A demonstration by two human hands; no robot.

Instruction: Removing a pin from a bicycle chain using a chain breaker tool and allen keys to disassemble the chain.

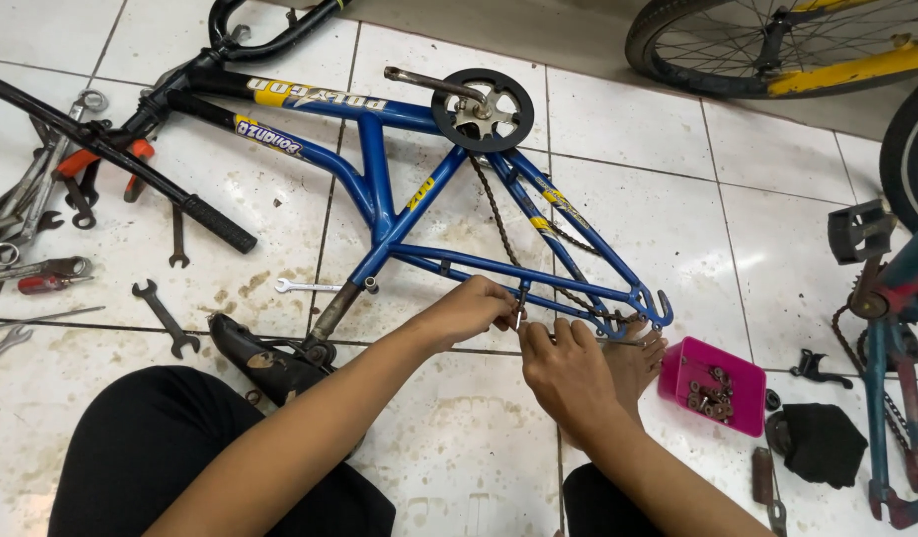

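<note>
Both the left hand [476, 308] and right hand [568, 373] close their grip on a small bolt [518, 318] at the blue bicycle frame [379, 189].

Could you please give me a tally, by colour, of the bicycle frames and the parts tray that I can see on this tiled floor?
Blue bicycle frame, lying flat, both hands at its rear stay: 1
Yellow bicycle frame, top right: 1
Teal bicycle frame, right edge: 1
Pink parts tray: 1
Total: 4
</note>
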